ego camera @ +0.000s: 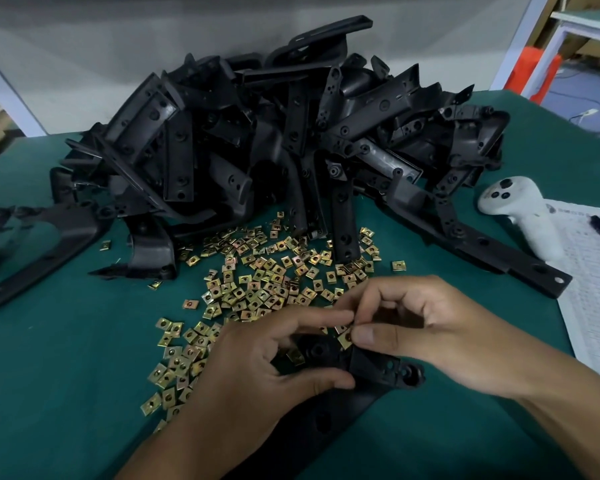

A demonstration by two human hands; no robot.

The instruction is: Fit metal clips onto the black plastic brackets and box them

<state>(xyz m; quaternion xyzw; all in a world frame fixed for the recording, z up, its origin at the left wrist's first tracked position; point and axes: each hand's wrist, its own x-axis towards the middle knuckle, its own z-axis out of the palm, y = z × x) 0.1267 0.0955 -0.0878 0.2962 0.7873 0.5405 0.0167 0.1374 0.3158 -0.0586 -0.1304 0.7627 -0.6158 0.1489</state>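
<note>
Near centre: left hand (274,362) grips the black bracket (371,370) flat on the green mat (66,358), thumb curled over its near edge. Right hand (426,334) pinches one metal clip (345,338) between thumb and forefinger, at the bracket's far edge; whether it is seated yet is hidden by the fingers.

Risks, as judged:
- Clip goes on skewed, so its hole misses the bracket's hole.
- Clip slips from the pinch into the loose clips (257,285) just beyond and left.
- Bracket twists under the push if the left grip eases.
- Bracket pile (274,133), far, looks loosely stacked; a knock could slide parts onto the clips.

No box in view.
</note>
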